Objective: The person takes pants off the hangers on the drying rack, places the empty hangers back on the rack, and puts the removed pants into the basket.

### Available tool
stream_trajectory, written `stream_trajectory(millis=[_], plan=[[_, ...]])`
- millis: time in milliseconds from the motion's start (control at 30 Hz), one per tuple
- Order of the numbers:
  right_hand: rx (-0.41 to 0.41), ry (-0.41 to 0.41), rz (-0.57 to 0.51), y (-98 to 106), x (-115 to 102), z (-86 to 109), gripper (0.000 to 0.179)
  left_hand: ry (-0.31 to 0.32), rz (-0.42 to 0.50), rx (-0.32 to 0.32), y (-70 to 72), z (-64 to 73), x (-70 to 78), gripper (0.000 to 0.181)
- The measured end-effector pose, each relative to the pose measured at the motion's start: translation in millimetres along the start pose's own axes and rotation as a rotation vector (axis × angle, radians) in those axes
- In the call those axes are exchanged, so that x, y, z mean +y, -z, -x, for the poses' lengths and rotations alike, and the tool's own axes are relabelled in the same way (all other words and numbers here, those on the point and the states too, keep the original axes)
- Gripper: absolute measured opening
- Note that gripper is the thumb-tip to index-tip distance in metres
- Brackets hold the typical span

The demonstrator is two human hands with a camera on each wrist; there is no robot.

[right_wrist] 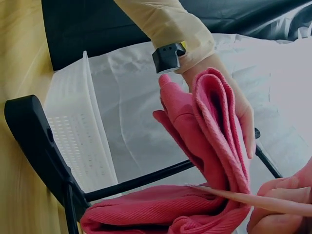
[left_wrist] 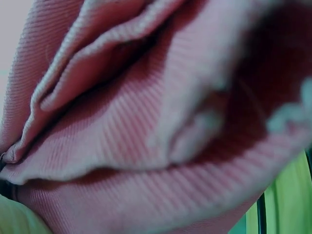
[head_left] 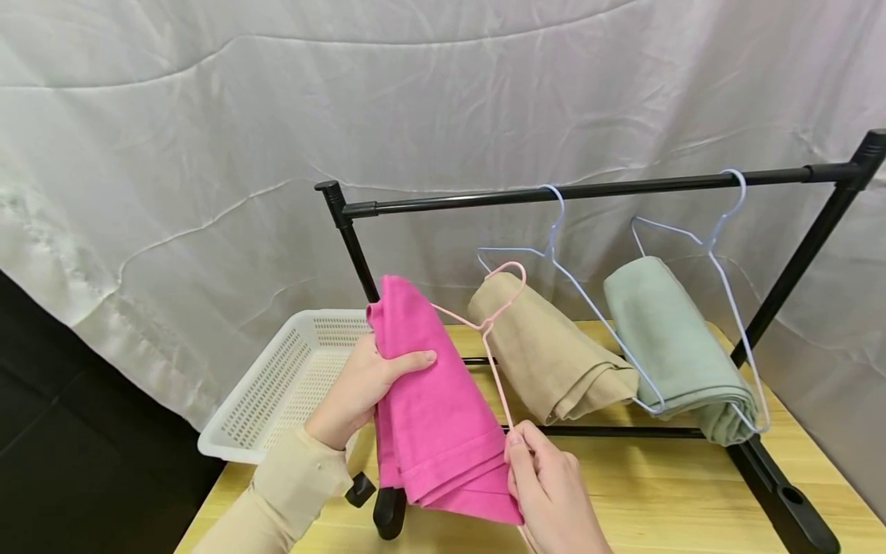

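A folded bright pink garment [head_left: 443, 400], perhaps trousers, hangs in front of the rack's left end. My left hand [head_left: 363, 381] grips it, thumb on the near face and fingers hidden behind. With thumb and fingertips, my right hand [head_left: 550, 481] pinches the side of a pink hanger [head_left: 486, 326]. In the right wrist view, the hanger's rod [right_wrist: 273, 201] runs from the right fingers to the bend in the pink cloth [right_wrist: 214, 146]. Ribbed pink fabric [left_wrist: 126, 136] fills most of the left wrist view, blurred in parts.
A black rack [head_left: 609, 187] stands on a wooden table [head_left: 623, 477]. Two lavender hangers on its bar carry a folded beige garment [head_left: 547, 354] and a folded pale green one [head_left: 674, 338]. Behind my left hand sits a white perforated basket [head_left: 259, 400]. A grey curtain [head_left: 415, 108] hangs behind.
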State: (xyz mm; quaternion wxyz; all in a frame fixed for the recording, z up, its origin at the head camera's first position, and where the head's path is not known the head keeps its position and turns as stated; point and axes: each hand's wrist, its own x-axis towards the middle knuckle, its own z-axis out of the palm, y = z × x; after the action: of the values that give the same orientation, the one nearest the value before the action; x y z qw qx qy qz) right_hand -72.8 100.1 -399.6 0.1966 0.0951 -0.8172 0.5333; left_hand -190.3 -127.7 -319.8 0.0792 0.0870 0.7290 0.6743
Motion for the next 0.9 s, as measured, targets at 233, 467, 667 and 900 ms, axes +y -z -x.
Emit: stream_trajectory(millis=[233, 467, 667, 900], plan=[[0.038, -0.063, 0.03, -6, 0, -4.0, 0.037, -0.025, -0.053, 0.004, 0.2, 1.1, 4.8, 0.044], [0.094, -0.017, 0.068, -13, 6, -8.4, 0.036, -0.034, -0.084, 0.021, 1.1, 2.3, 7.4, 0.044], [0.125, 0.0, 0.109, -16, 10, -10.4, 0.04, -0.047, -0.108, 0.033, 2.0, 3.5, 10.0, 0.041], [0.131, -0.019, 0.135, -21, 16, -11.2, 0.04, -0.075, -0.161, 0.032, 4.5, 6.4, 15.8, 0.041]])
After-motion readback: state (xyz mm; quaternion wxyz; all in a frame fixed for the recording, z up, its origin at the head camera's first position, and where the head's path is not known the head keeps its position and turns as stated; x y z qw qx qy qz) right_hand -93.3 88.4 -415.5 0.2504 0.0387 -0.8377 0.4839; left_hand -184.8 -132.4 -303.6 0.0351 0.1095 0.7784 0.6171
